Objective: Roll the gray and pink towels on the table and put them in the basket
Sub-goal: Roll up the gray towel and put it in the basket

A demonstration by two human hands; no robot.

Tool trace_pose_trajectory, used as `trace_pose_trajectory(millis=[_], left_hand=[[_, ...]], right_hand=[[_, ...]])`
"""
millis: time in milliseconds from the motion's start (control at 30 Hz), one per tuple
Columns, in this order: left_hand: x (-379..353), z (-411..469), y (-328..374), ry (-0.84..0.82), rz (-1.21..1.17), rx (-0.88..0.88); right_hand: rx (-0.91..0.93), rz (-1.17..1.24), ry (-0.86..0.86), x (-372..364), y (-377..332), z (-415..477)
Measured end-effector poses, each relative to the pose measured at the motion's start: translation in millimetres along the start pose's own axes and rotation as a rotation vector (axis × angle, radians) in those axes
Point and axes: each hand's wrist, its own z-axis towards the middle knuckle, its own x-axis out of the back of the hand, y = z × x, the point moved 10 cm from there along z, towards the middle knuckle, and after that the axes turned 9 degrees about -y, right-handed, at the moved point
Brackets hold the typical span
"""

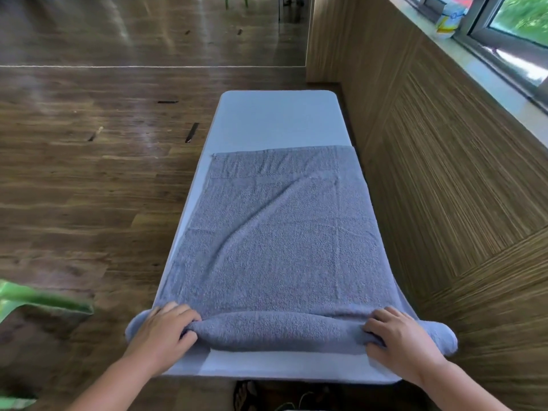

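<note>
Both hands are clamped on the gray towel (275,232). I see the left hand (166,330) gripping the rolled part (278,330) near its left end, fingers curled over the top and thumb tucked at the near side. The right hand (400,336) grips the same way near the right end. The roll lies across the near edge of the counter (278,120), its two ends sticking out past the counter's sides. The rest of the towel is spread flat away from me, lightly creased, covering roughly the near two thirds of the pale top.

Both forearms reach in from the bottom of my view, wrists low, palms down.

On the window sill at upper right stands a white-and-yellow tub (446,25); I cannot tell what is in it. A blurred green object (38,298) sits at the left edge over the wooden floor (89,173).
</note>
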Motion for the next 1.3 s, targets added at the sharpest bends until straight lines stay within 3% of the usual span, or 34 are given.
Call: trace_pose_trajectory(millis=[133,333,467,633,867,1033,1133,1200,1300], left_hand=[[7,7,4,0.007,-0.006,-0.006],[22,22,-8,0.162,-0.057,0.102],[15,13,1,0.254,-0.127,0.016],[-9,8,9,0.091,0.000,-0.009],[10,28,8,0.097,0.118,-0.009],[33,40,5,0.194,0.046,0.034],[34,43,10,0.248,-0.016,-0.030],[24,40,13,0.223,-0.030,-0.084],[11,40,8,0.109,-0.029,-0.033]], right_hand=[[-0.003,0.014,0.014,2,6,10],[-0.258,0.100,0.079,14,28,22],[-0.148,0.102,0.128,17,13,10],[-0.037,-0.044,-0.005,-7,0,7],[-0.056,-0.088,-0.066,7,3,32],[-0.202,0.036,0.006,22,18,40],[-0.169,0.079,0.051,20,13,39],[-0.123,0.054,0.004,12,10,36],[-0.091,-0.031,-0.070,1,9,35]])
